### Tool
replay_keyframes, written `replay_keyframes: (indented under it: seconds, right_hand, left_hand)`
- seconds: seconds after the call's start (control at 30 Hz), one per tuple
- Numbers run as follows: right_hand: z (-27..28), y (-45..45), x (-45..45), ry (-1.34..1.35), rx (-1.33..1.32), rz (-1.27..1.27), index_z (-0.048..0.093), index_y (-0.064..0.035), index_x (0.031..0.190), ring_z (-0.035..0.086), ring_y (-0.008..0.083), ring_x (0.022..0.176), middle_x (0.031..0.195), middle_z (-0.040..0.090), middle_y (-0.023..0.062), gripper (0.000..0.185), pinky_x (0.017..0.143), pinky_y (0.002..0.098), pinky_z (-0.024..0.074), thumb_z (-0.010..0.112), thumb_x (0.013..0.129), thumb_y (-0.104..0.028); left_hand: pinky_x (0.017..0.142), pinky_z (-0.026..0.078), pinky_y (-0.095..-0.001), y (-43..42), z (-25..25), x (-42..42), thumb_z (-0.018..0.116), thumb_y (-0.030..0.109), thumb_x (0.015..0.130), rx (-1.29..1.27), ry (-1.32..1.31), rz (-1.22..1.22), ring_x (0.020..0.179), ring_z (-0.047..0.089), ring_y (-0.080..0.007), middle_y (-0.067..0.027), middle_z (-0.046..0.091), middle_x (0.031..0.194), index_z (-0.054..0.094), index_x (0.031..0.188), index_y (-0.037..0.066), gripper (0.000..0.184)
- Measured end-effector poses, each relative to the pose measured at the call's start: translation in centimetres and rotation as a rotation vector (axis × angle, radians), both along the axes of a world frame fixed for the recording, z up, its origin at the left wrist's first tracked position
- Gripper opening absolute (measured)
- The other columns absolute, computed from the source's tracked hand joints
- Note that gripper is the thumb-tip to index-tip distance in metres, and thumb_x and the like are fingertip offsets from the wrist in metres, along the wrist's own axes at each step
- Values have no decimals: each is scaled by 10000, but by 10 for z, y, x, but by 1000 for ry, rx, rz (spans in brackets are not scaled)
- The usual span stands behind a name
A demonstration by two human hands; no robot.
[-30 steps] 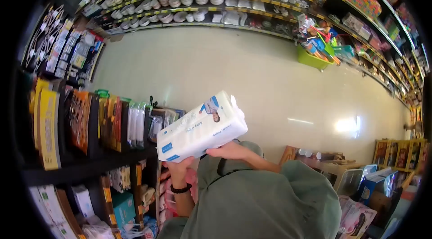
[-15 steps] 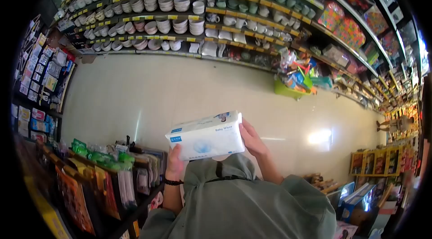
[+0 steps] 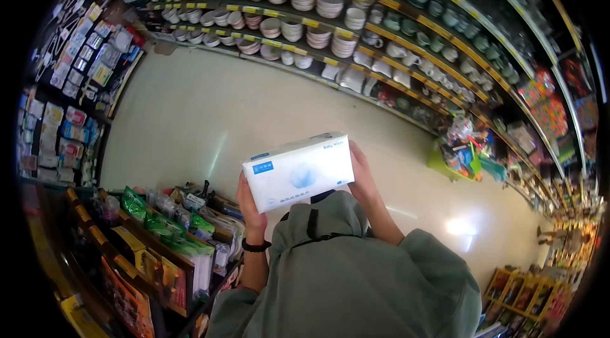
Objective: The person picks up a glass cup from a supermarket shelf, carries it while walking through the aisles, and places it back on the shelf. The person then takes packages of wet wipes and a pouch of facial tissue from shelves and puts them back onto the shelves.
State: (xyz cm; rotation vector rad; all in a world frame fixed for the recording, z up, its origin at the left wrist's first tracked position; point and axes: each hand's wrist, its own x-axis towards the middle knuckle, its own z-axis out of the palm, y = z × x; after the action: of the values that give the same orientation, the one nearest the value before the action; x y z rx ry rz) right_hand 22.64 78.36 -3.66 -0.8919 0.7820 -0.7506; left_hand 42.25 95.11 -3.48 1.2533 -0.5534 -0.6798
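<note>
A white pack of baby wipes (image 3: 302, 172) with blue print is held up before my chest. Its broad printed side faces me, and a narrower side shows along the top. My left hand (image 3: 252, 201), with a dark band at the wrist, grips the pack's left end. At the opposite end, my right hand (image 3: 362, 176) holds on, its fingers partly hidden behind the pack.
Shelves of stacked bowls (image 3: 292, 29) and cups run along the far side. A green bin (image 3: 452, 163) full of colourful goods stands on the floor by them. Racks of packaged goods (image 3: 152, 223) are close on my left. Another person (image 3: 565, 237) is far right.
My view has turned, so the shelves and bin sit further right and tilted. The pack has risen slightly and its broad side faces me more. Both hands still hold it.
</note>
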Motion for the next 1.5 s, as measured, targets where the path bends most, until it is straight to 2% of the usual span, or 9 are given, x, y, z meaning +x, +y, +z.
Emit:
replay_keyframes:
  seconds: [0.13, 0.23, 0.5, 0.73, 0.9, 1.13, 1.3, 1.4, 1.5]
  right_hand:
    - [-27, -68, 60, -5, -8, 31, 560, -9, 1203, 604, 97, 910, 1040, 639, 49, 289, 779, 254, 505, 503, 1038, -240]
    - [-26, -124, 105, -23, 93, 97, 582, -31, 1134, 597, 66, 829, 965, 641, 14, 234, 725, 236, 500, 505, 1040, -231]
    - [-20, -276, 227, -29, 104, 332, 608, -60, 936, 561, 43, 765, 849, 619, -22, 234, 678, 218, 470, 495, 1044, -234]
    - [-26, -327, 337, 186, -78, 574, 515, -94, 777, 414, 25, 638, 718, 518, -45, 289, 546, 227, 361, 501, 1045, -205]
    - [-67, -330, 433, 251, -557, 561, 504, 41, 831, 549, 161, 669, 696, 503, 122, 238, 641, 313, 499, 549, 994, -127]
    - [-76, -370, 564, 333, -742, 651, 524, 53, 850, 554, 242, 658, 805, 538, 163, 185, 614, 333, 493, 558, 967, -86]
    - [-41, -391, 671, 429, -766, 671, 442, 14, 768, 393, 105, 584, 585, 389, 94, 290, 565, 292, 418, 531, 1001, -134]
    - [-44, -405, 734, 365, -791, 709, 449, -26, 757, 385, 55, 609, 633, 387, 9, 276, 521, 259, 318, 543, 991, -136]
    - [-12, -392, 793, 340, -760, 722, 435, -37, 736, 365, 46, 593, 627, 385, -6, 296, 515, 256, 307, 551, 990, -133]
  left_hand:
    - [990, 422, -303, -57, 3, 30, 344, 266, 1069, 74, -199, 297, 1183, 532, -191, -131, 523, 1341, 402, 1416, -54, 475]
    - [973, 421, -303, -94, -13, 67, 372, 247, 1065, 123, -82, 337, 1157, 524, -176, -124, 515, 1324, 418, 1393, -24, 428]
    - [740, 427, -215, -210, 23, 155, 471, 186, 1047, 157, 18, 489, 826, 521, -60, 0, 573, 930, 515, 1114, 43, 164]
    - [735, 429, -218, -228, 9, 223, 487, 163, 1043, 92, 237, 616, 805, 519, -47, 16, 592, 914, 544, 1059, 41, 135]
    - [755, 436, -229, -230, -23, 292, 481, 176, 1039, 324, 45, 765, 835, 511, -61, 8, 564, 923, 530, 1002, 59, 132]
    - [707, 427, -227, -259, -78, 424, 471, 177, 1046, 284, 215, 768, 778, 487, -62, 14, 550, 849, 534, 981, 33, 170]
    - [708, 420, -234, -277, -82, 543, 471, 169, 1040, 297, 245, 716, 787, 481, -68, 12, 551, 850, 560, 980, 16, 188]
    - [717, 412, -229, -279, -69, 611, 479, 165, 1035, 276, 222, 725, 790, 480, -70, 12, 552, 856, 569, 972, 14, 187]
    - [717, 413, -228, -277, -54, 664, 476, 182, 1040, 172, 261, 787, 784, 479, -68, 15, 546, 848, 566, 967, 18, 201]
